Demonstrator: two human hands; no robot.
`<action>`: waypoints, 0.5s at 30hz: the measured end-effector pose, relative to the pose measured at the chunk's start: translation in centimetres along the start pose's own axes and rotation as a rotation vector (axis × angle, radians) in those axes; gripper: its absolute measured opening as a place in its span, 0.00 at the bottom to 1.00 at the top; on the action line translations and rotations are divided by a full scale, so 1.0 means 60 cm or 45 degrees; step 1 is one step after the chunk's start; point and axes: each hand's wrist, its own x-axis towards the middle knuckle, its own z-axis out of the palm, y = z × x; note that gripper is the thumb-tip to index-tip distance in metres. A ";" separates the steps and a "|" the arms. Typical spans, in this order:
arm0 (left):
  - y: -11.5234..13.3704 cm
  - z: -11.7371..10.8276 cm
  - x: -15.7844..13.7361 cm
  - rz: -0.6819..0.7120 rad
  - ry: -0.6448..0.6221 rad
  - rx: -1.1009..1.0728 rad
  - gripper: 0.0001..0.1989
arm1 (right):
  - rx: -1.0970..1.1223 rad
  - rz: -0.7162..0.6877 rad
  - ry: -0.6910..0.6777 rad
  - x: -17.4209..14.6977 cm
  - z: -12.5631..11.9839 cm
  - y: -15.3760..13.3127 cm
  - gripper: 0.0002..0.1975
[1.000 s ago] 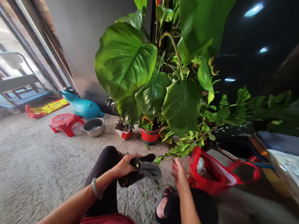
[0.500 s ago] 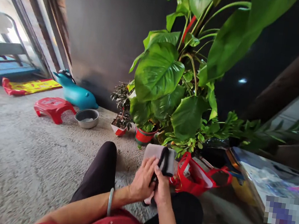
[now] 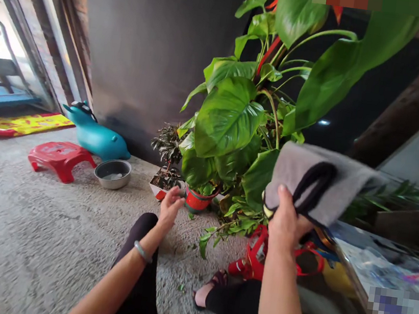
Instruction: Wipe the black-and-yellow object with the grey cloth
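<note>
My right hand grips a grey cloth with black edging, lifted to the right, its far end spread out in front of the plant. The thumb presses on the cloth; the other fingers are mostly hidden. To the left, my left hand is in the air with loosely bent fingers apart and nothing in it. Beyond that hand are a small white-and-red planter and a red pot with a green band. A tall plant with big green leaves rises behind the red pot.
A metal bowl, a red plastic stool and a teal animal-shaped toy stand on the rough floor at left, near a yellow-red mat. A red bag sits by my right knee, beside a cluttered table.
The two hands have come apart. My right hand has carried the grey cloth up and right, where it is unfolded wider; my left hand has let go and moved left.
</note>
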 end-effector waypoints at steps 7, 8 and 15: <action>0.009 0.057 0.116 -0.251 -0.164 -0.178 0.23 | -0.386 0.041 -0.945 -0.099 0.071 0.042 0.18; 0.000 0.056 0.116 -0.279 -0.222 -0.190 0.24 | -0.405 0.146 -0.994 -0.126 0.045 0.052 0.21; -0.040 0.042 0.097 -0.367 -0.402 -0.291 0.33 | -0.484 -0.172 -0.445 -0.083 -0.032 -0.031 0.24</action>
